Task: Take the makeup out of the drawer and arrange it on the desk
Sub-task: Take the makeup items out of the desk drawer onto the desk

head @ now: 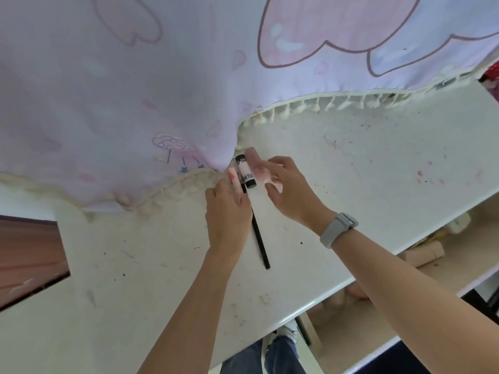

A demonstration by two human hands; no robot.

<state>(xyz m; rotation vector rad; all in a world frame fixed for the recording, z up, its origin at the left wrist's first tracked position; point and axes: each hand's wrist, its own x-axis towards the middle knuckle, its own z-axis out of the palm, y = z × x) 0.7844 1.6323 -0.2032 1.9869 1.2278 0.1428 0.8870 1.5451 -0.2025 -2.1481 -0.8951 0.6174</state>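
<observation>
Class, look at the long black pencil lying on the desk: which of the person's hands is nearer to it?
Left. The left hand lies right over the top end of the black pencil, covering it. The right hand sits apart to its right, on the pink tube.

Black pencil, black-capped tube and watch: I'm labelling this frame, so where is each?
black pencil (260, 240), head view, middle of its bare shaft.
black-capped tube (246, 172), head view, its white label.
watch (339, 229), head view, grey strap on the right wrist.

black pencil (259, 238) top hidden under left hand (228, 211), tube lettering unreadable
</observation>
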